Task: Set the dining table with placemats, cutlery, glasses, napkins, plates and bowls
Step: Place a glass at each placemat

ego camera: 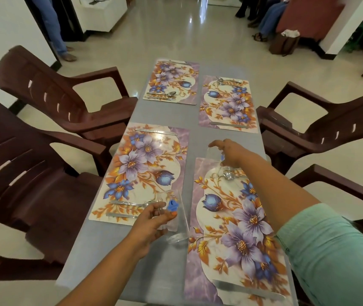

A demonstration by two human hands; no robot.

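Our left hand (pixel 152 219) grips a tilted glass (pixel 174 217); our outstretched right hand (pixel 229 151) holds another glass (pixel 214 154) by its rim, above the grey table (pixel 114 250) with floral placemats (pixel 147 171).

Glossy placemats (pixel 147 171), clear glass tumblers (pixel 176 217)

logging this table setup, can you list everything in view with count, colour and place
floral purple-and-orange placemats: four, in two rows on the table
grey rectangular dining table: one, centre
clear drinking glasses: two, one with a blue sticker in the left hand, one under the right hand at the near right mat's far edge
silver metal cutlery: knives, spoons, some forks, on every mat
dark brown plastic armchairs: four, two per side
people's legs: background, far left and far right
left hand: grips the stickered glass
right hand: fingers on the other glass's rim
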